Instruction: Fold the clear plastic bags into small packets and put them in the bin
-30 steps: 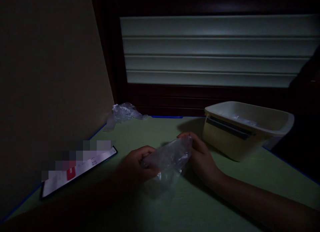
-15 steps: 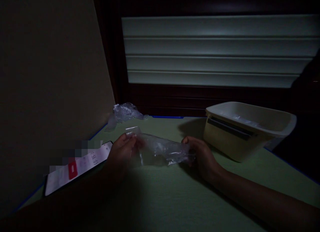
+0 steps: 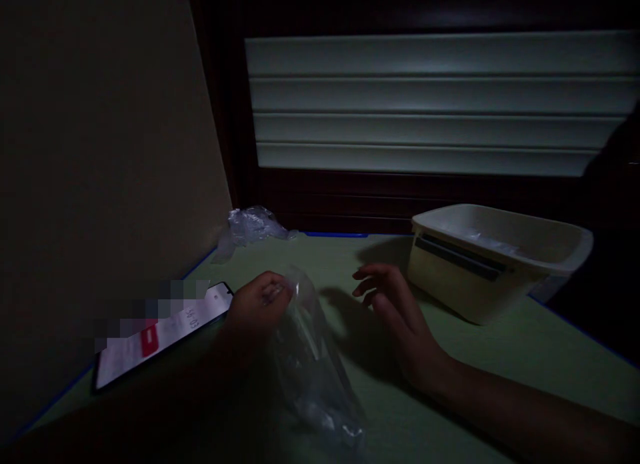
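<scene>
A clear plastic bag (image 3: 320, 357) hangs from my left hand (image 3: 261, 307), its upper end pinched between my closed fingers. The bag's lower part trails down and to the right over the green tabletop (image 3: 415, 424). My right hand (image 3: 400, 317) is apart from the bag, to its right, with the fingers spread and bent and nothing in them. It is close to the front left side of a cream plastic bin (image 3: 450, 284). Some clear plastic lies inside that bin, though its exact form is too dark to make out.
Crumpled clear plastic bags (image 3: 253, 225) lie in the far left corner by the wall. A phone with a lit screen (image 3: 175, 327) rests on the left, beside my left forearm. Behind the table stands a dark wooden frame with pale slatted panels (image 3: 425, 104).
My right hand has let go of the plastic bag and opened. The bag, stretched between both hands before, now dangles from my left hand alone and swings down towards me.
</scene>
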`<move>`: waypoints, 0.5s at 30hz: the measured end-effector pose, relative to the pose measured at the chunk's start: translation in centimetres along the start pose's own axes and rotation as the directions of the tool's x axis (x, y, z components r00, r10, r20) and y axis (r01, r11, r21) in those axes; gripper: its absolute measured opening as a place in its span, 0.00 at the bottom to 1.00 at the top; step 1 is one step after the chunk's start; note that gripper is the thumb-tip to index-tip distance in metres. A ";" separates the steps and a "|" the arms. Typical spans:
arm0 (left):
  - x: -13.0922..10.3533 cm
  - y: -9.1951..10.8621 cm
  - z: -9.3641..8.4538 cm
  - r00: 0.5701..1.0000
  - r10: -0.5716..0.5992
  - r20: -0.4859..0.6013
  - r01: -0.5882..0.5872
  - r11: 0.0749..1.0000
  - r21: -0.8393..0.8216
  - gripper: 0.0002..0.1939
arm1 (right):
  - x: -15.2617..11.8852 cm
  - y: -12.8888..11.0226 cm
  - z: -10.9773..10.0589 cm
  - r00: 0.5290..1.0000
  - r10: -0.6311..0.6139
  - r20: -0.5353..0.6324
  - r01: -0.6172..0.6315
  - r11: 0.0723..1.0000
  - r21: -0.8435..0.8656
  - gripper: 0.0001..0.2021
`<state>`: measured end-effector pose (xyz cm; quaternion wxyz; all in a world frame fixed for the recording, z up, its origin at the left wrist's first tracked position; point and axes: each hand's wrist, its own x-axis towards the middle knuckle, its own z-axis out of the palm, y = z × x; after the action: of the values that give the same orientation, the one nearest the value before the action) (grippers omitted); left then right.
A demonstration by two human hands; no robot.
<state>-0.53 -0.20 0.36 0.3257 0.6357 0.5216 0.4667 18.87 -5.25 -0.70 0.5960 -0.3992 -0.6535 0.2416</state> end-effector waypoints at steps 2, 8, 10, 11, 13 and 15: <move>-0.1 -0.2 0.0 0.999 0.052 -0.006 -0.051 0.997 0.056 0.09 | -0.8 -0.6 0.1 0.979 -0.148 0.136 0.161 0.983 -0.087 0.24; -0.4 -0.3 -0.1 0.987 0.158 -0.021 -0.151 0.972 0.178 0.08 | -1.9 -1.7 1.2 0.968 -0.169 0.183 0.211 0.947 -0.243 0.26; -0.5 -0.2 -0.1 0.986 0.169 -0.014 -0.163 0.969 0.187 0.08 | -1.7 -1.4 1.4 0.989 -0.085 0.117 0.113 0.959 -0.259 0.21; -0.5 -0.2 -0.1 0.985 0.171 -0.011 -0.166 0.968 0.186 0.08 | -1.5 -1.1 1.5 0.995 -0.026 0.094 0.048 0.971 -0.235 0.18; -0.4 -0.2 -0.1 0.985 0.170 -0.009 -0.166 0.970 0.177 0.09 | -1.0 -0.5 1.5 0.990 0.104 0.090 -0.090 0.984 -0.153 0.13; -0.4 -0.3 0.0 0.986 0.165 -0.004 -0.162 0.974 0.161 0.10 | -0.4 0.1 1.4 0.972 0.224 0.076 -0.218 0.973 -0.079 0.10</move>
<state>-0.65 -0.49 0.03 0.2295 0.6966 0.5062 0.4537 17.54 -5.29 -1.31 0.5229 -0.4795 -0.6376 0.3002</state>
